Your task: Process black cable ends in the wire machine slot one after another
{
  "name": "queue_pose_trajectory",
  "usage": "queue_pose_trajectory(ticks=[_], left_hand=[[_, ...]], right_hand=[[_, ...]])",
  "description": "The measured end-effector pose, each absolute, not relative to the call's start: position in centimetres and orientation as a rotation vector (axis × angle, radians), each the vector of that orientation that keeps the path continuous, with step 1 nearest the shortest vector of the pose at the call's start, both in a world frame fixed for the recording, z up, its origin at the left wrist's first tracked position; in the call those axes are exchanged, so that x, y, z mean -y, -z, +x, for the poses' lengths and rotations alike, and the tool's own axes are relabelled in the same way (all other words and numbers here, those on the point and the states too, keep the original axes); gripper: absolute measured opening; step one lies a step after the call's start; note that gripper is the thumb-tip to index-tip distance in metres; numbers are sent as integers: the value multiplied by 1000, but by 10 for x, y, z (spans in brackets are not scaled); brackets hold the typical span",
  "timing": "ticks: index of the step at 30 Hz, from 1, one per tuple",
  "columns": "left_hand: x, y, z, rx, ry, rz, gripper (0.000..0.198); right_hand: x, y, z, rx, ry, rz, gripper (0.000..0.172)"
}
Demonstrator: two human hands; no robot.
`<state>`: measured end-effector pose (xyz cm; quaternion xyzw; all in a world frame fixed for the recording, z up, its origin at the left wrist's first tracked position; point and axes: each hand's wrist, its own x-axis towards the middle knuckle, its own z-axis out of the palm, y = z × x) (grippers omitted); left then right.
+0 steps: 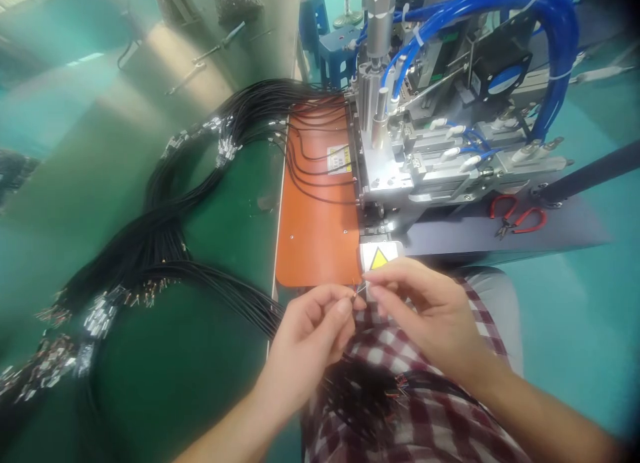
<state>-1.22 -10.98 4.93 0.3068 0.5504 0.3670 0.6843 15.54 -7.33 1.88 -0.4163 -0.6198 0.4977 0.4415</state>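
Observation:
My left hand [320,326] is closed in a pinch on the end of a black cable, where thin coloured wires [356,291] stick out past the fingertips. Close beside it, my right hand [425,306] is also pinched, thumb and forefinger at the tips of those fine wires. Both hands meet just off the near edge of an orange board [317,240]. Under them, a bundle of black cables [360,390] with bare coloured wire ends lies across a checked garment on the lap.
Black cable bundles [150,230] with silvery ends spread over the green table [215,370] at left. A metal machine [395,163] with blue hoses [555,43] stands beyond the board, several cables running into it. Red-handled pliers [515,222] lie at right. Blue stools [340,56] stand behind.

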Motion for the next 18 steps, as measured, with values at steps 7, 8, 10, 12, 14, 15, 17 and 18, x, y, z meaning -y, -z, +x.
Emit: queue_pose_trajectory(ticks=[7,8,10,12,14,15,17,18], left_hand=[[107,-48,-12,-1215,-794,620,24],[107,-48,-12,-1214,-792,615,24],[107,-48,-13,-1207,-787,599,24],[106,-48,-14,-1207,-788,572,23],[106,-47,-14,-1222,-803,561,22],[106,-47,-13,-1226,-819,567,22],[106,-46,-13,-1216,-858,587,22],[106,-46,-13,-1201,-875,590,22]], right_hand=[[71,-15,156,1534,-1220,-1065,16],[70,-15,156,1549,-1207,-1062,16],[69,-16,155,1575,-1193,-1061,15],[69,-18,155,1594,-1197,-1062,15],[69,-19,154,1602,-1202,-1068,15],[69,-20,154,1601,-1202,-1076,15],[68,-20,154,1593,-1206,-1090,14],[68,-21,154,1590,-1210,-1093,14]])
